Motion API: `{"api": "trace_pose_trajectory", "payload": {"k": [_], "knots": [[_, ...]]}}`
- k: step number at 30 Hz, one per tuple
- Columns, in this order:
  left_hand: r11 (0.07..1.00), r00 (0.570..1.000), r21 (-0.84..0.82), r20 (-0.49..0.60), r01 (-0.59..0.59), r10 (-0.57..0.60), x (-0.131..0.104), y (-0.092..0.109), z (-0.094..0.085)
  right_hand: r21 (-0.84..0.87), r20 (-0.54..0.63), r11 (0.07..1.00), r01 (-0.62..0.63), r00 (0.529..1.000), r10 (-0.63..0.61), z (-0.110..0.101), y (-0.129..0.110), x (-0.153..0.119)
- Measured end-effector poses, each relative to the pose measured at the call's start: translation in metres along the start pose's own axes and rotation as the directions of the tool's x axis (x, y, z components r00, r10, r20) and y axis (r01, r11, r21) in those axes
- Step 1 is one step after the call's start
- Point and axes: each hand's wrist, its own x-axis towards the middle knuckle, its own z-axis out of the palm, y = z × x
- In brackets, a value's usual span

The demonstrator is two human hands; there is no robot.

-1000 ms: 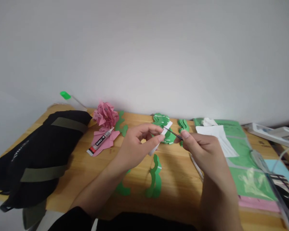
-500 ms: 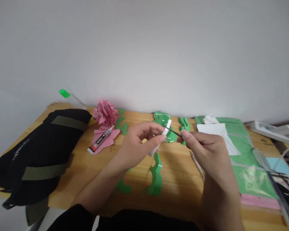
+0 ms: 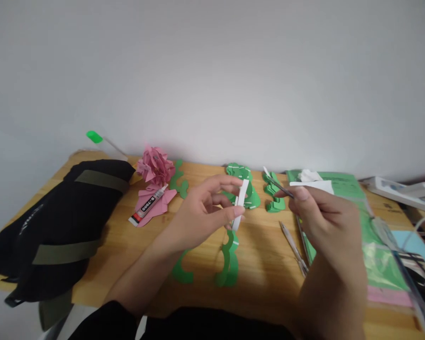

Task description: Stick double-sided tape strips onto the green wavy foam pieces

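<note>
My left hand pinches a narrow white strip between thumb and fingers, holding it nearly upright above the table. Closed around dark, slim tweezers is my right hand, off to the right of the strip. A small white sliver shows at the tweezers' tip. Below my left hand lie wavy green paper pieces, one with a white mark. Behind the strip are more green cut-outs with white dashes. Further green wavy pieces sit stacked under the tweezers.
A glue tube rests on pink paper, with a crumpled pink paper flower behind. At left lies a black bag. A pen, green sheets in a clear sleeve and a white power strip are at right.
My right hand and the tweezers have moved right, away from the white strip, with a white sliver now at their tip. The strip in my left hand has turned more upright.
</note>
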Motion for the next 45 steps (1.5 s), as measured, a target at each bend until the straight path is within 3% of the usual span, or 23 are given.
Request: {"api": "trace_pose_trajectory", "payload": {"k": [8,20,45], "knots": [[0.999,1.0,-0.041,0.016,0.01,-0.01,-0.001,0.0,0.0,-0.023,0.127,0.999,0.047,0.991,-0.044,0.001,-0.007,0.004],[0.999,0.998,0.031,0.044,0.037,-0.038,-0.002,0.002,-0.001,0.01,0.237,0.999,0.042,0.971,-0.043,0.002,-0.007,0.003],[0.998,0.995,0.04,0.092,0.04,-0.043,-0.001,-0.001,-0.001,0.018,0.253,0.999,-0.044,0.967,0.038,0.002,-0.009,0.001]]}}
